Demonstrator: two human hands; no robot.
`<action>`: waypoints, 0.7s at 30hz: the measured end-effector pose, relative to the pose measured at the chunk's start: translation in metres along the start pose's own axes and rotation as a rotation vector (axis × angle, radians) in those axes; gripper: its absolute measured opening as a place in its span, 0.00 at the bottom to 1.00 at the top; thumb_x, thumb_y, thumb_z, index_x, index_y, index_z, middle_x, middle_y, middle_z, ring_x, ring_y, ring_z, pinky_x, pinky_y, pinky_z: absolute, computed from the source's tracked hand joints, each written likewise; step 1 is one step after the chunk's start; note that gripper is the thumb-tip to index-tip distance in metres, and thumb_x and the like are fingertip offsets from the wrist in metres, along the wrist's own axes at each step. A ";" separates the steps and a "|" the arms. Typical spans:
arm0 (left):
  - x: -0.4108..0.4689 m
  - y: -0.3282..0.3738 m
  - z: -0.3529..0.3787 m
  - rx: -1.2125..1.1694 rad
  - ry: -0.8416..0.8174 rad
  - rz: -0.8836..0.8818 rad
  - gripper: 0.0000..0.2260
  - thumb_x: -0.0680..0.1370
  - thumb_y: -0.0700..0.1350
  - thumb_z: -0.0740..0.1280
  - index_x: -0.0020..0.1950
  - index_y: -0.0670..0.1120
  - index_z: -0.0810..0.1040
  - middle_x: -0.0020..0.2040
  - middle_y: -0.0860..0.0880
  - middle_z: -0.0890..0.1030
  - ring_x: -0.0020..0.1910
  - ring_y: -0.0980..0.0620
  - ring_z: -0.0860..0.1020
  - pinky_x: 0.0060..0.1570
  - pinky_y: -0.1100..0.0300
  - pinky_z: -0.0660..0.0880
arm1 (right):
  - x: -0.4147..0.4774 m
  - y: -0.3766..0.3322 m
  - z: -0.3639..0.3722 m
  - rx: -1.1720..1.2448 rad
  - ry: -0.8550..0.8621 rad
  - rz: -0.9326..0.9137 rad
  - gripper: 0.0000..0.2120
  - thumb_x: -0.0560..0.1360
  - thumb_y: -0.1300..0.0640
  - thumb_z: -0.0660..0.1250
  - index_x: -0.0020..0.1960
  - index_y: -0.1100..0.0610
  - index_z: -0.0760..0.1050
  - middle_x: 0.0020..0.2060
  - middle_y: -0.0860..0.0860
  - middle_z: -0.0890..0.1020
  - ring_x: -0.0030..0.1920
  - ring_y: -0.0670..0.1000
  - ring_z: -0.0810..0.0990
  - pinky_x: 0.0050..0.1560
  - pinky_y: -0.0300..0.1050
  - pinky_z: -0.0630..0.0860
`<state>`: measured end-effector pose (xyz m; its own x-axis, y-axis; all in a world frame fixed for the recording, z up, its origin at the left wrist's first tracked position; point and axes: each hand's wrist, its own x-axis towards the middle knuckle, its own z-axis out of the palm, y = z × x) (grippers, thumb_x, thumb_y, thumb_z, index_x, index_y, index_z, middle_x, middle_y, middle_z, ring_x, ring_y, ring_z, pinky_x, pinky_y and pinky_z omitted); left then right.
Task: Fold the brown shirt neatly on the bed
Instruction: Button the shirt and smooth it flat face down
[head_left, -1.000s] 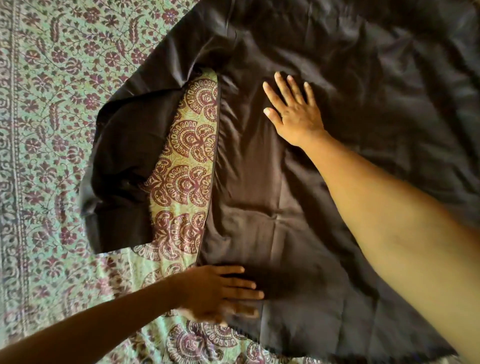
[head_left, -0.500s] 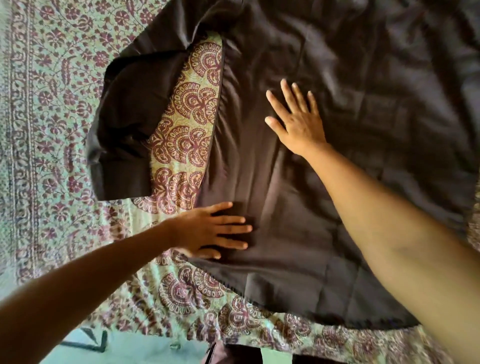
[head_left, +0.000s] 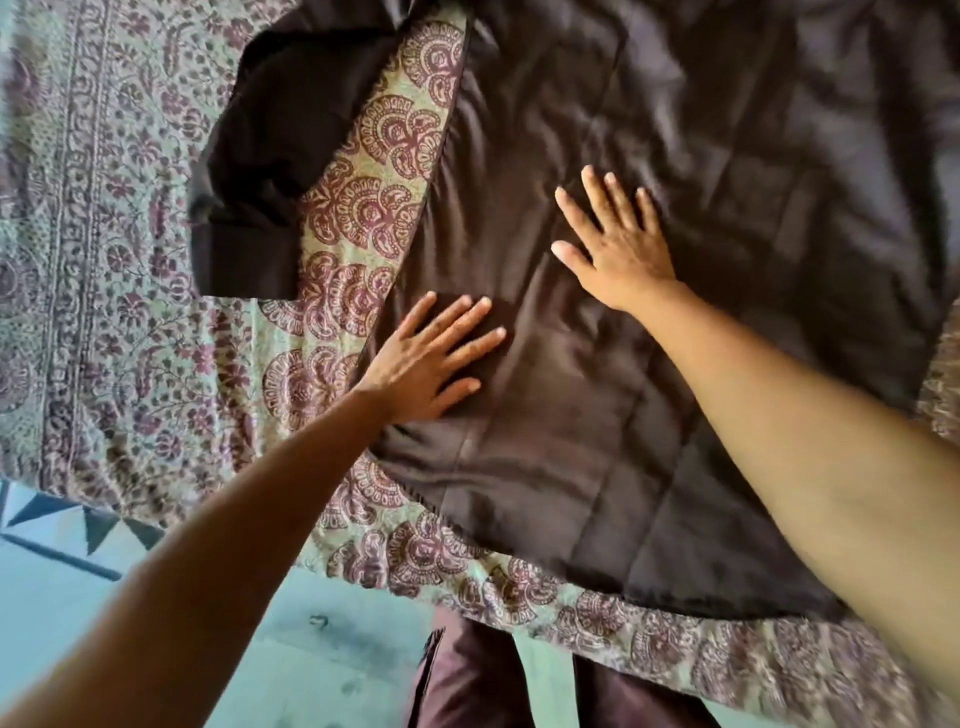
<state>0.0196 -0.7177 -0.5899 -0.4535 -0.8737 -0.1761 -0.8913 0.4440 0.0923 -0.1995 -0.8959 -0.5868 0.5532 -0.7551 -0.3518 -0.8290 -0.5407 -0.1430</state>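
The brown shirt (head_left: 675, 156) lies spread flat over the patterned bed sheet (head_left: 104, 260), filling the centre and right of the view. Its left sleeve (head_left: 260, 171) juts out to the left, bunched and slightly folded. My left hand (head_left: 431, 358) presses flat on the shirt's lower left side near the side seam, fingers straight and spread. My right hand (head_left: 618, 244) lies flat on the middle of the shirt, fingers spread. The shirt's upper and right parts run out of view.
The bed's near edge (head_left: 467, 587) crosses the lower part of the view. Below it show a teal floor (head_left: 260, 649) and my dark trousers (head_left: 467, 675). A strip of sheet with round motifs (head_left: 363, 208) shows between sleeve and body.
My left hand has slid up the shirt's left side, towards my right hand. The view has tilted back, so the bed edge and floor now show. My right hand stays flat on the shirt.
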 end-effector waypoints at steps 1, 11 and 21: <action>-0.024 0.018 0.007 0.003 -0.034 0.128 0.26 0.78 0.59 0.53 0.75 0.53 0.56 0.75 0.45 0.56 0.73 0.45 0.59 0.71 0.42 0.49 | 0.001 -0.002 -0.001 -0.002 -0.001 0.005 0.28 0.79 0.40 0.47 0.75 0.44 0.42 0.76 0.50 0.42 0.76 0.52 0.42 0.73 0.55 0.39; -0.073 0.067 0.000 -0.058 -0.018 0.265 0.28 0.79 0.57 0.54 0.77 0.54 0.48 0.78 0.45 0.44 0.76 0.49 0.49 0.73 0.47 0.44 | 0.000 -0.001 -0.013 0.119 -0.066 -0.029 0.27 0.80 0.42 0.47 0.76 0.47 0.46 0.76 0.52 0.45 0.76 0.53 0.44 0.72 0.56 0.40; 0.164 0.013 -0.030 -0.246 0.072 -0.517 0.27 0.77 0.59 0.45 0.75 0.54 0.58 0.77 0.47 0.55 0.76 0.48 0.54 0.72 0.48 0.47 | -0.083 0.069 0.035 0.105 0.228 0.273 0.29 0.78 0.44 0.47 0.75 0.56 0.57 0.74 0.56 0.60 0.73 0.55 0.59 0.71 0.53 0.51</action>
<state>-0.0662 -0.8611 -0.5879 0.0502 -0.9801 -0.1922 -0.9664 -0.0962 0.2385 -0.3059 -0.8576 -0.5993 0.3051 -0.9358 -0.1768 -0.9458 -0.2761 -0.1709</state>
